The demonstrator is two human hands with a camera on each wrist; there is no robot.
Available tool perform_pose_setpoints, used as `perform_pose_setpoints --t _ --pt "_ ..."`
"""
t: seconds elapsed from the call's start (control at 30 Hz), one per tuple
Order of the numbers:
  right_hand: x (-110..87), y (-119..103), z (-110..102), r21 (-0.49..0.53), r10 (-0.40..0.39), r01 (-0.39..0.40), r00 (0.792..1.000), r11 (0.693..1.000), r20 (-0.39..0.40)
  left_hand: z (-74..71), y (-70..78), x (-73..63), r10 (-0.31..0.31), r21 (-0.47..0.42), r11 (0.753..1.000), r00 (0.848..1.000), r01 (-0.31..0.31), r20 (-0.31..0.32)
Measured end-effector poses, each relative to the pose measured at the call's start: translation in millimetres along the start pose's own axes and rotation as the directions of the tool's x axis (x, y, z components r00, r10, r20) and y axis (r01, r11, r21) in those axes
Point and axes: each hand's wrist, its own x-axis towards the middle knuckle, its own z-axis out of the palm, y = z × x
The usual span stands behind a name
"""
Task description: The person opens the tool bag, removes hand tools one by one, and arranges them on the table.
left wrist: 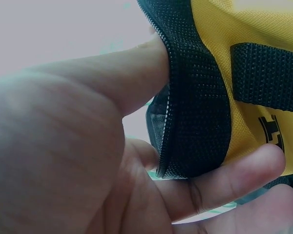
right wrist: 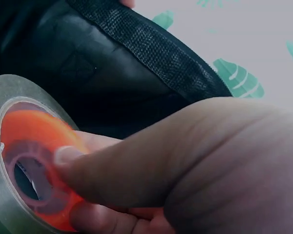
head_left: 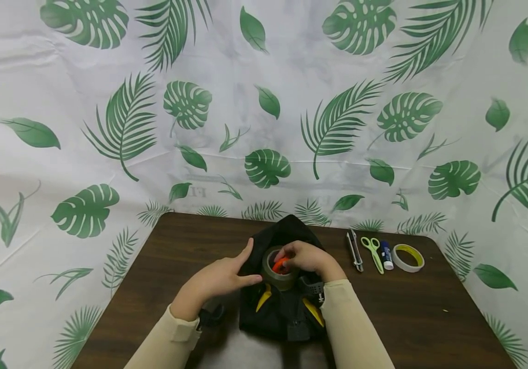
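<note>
A black and yellow zippered bag (head_left: pixel 291 225) stands on the table in front of me, its mouth uppermost. My left hand (head_left: pixel 218 279) holds the bag's left edge; in the left wrist view the thumb passes behind the zipper edge (left wrist: pixel 166 122) and other fingers lie along the yellow outer side (left wrist: pixel 215 19). At the bag's mouth, my right hand (head_left: pixel 312 259) pinches an orange tape roll (right wrist: pixel 31 122) between thumb and fingers. That roll sits inside the ring of a larger packing tape roll (head_left: pixel 287 283). The bag's interior is mostly hidden.
On the table's right side lie a utility knife (head_left: pixel 354 250), green-handled scissors (head_left: pixel 373 252), a blue glue stick (head_left: pixel 386 255) and a pale tape roll (head_left: pixel 409 267). A leaf-patterned sheet (head_left: pixel 227 205) hangs behind the brown table (head_left: pixel 190 241).
</note>
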Motion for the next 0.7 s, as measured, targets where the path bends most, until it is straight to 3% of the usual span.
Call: perform_pose_setpoints --t 0.33,0.43,0.6,0.7 --pt "-6.1 -7.7 2.5 -0.056 -0.098 0.092 0.988 0.994 -0.123 -0.2 0.7 -0.9 0.008 -0.009 1.000 1.000 -0.008 0.006" --pt "-11.5 -14.9 -1.2 -0.060 -0.145 0.137 0.975 0.989 -0.170 -0.7 1.4 -1.2 0.012 -0.014 1.000 1.000 -0.012 0.006" --pt "-28.2 -28.2 -12.6 0.017 -0.189 0.199 0.951 0.980 -0.243 -1.6 2.1 -2.2 0.009 -0.025 1.000 1.000 -0.009 0.005" --pt "-38.3 -31.2 -19.8 0.043 -0.217 0.241 0.928 0.970 -0.302 -2.0 2.7 -3.0 0.007 -0.028 1.000 1.000 -0.006 0.010"
